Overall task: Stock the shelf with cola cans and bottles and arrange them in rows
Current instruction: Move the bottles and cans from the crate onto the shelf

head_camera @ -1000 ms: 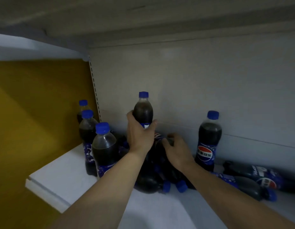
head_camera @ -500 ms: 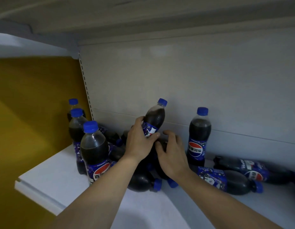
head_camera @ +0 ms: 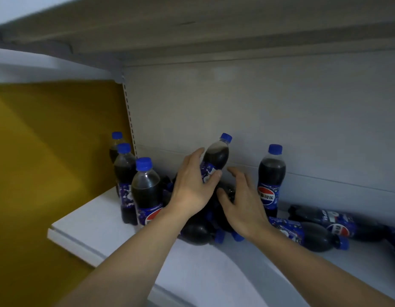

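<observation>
My left hand (head_camera: 192, 187) grips a cola bottle (head_camera: 215, 156) by its blue label; the bottle leans to the right, cap up, above a heap of lying bottles (head_camera: 198, 231). My right hand (head_camera: 243, 204) hovers just right of it over the heap, fingers spread and loosely bent, holding nothing. Three bottles stand in a row at the shelf's left end, the nearest (head_camera: 146, 191) in front. One more bottle (head_camera: 270, 178) stands upright against the back wall to the right of my hands. Two bottles (head_camera: 307, 233) (head_camera: 338, 224) lie on their sides at the right.
The white shelf board (head_camera: 92, 227) ends at the left by a yellow side panel (head_camera: 54, 151). The grey back wall (head_camera: 258, 107) and the underside of the upper shelf (head_camera: 214, 29) close in the space.
The bottle in my left hand has tipped from upright to leaning right. My right hand has lifted off the heap and opened its fingers.
</observation>
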Motion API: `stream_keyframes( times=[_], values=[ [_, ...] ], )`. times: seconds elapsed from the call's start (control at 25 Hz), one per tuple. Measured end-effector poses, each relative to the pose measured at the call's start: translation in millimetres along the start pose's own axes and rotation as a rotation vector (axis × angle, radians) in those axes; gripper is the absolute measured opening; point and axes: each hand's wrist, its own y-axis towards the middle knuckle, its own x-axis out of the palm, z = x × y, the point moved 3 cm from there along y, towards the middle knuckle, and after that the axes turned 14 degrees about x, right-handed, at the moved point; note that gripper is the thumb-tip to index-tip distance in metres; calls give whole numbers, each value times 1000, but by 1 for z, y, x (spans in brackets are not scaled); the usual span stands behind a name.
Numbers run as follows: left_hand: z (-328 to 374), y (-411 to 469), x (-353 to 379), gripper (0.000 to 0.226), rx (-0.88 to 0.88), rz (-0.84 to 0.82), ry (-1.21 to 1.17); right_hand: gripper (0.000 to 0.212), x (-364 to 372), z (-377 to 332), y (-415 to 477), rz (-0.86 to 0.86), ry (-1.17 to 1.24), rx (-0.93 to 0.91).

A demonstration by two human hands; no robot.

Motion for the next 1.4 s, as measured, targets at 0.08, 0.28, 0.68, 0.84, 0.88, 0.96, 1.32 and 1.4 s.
stream_keyframes(
  times=[0.08, 0.28, 0.68, 0.84, 0.88, 0.96, 1.32, 1.4],
  values=[
    [32, -11, -32, 68, 116, 0, 26, 60, -14, -15, -15, 2, 9, -70],
    [74, -101, -143, 53, 206, 97, 18, 60, -25, -59, -63, 2, 61, -300],
    [44, -378, -318, 49, -296, 315, 367, 58, 135, -179, -199, -448, 302, -598],
    [46, -451, -364, 45, -449, 435, 440, 60, 196, -211, -245, -677, 131, -782],
    [43, -468, -369, 45, -481, 463, 448, 59, 211, -217, -253, -717, 103, -807],
    [29, -506, -375, 47, -575, 486, 470, 59, 246, -222, -274, -802, 48, -828],
    [-58, -571, -402, 38, -805, 273, 467, 66, 381, -178, -376, -1194, -326, -904],
    [-72, -585, -407, 39, -897, 163, 457, 68, 409, -178, -412, -1301, -373, -819]
  ],
)
